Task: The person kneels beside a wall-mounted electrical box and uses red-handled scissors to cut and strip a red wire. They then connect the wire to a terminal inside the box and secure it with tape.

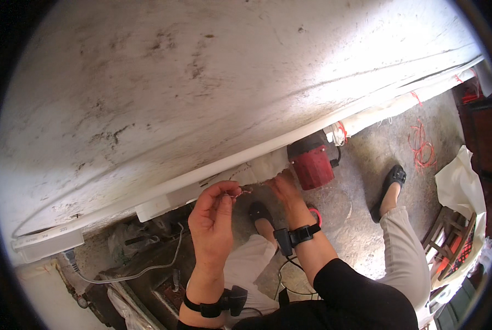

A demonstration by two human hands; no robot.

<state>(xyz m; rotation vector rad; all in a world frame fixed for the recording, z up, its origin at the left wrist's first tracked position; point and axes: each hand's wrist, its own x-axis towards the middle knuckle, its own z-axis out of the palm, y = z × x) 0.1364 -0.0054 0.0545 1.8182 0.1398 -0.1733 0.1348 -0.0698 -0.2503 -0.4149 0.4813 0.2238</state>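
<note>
My left hand (213, 214), in the lower middle of the head view, is closed in a pinch on a short twisted pinkish wire (241, 192). My right hand (281, 187) is to the right of it, its fingertips at a pale strip beneath the long white edge (180, 177) of the stained white surface (147, 82). Its fingers are partly hidden, and what they hold, if anything, is unclear. A red and black motor housing (313, 169) sits just right of my right hand, with a black cable at its side.
My feet (394, 184) are on the concrete floor (356, 187). Tangled red string (422, 148) lies at right, near a wooden stool (449, 242) and white sacking (455, 181). A grey cord (125, 275) hangs at lower left. A white roll tied with red string (383, 113) runs along the edge.
</note>
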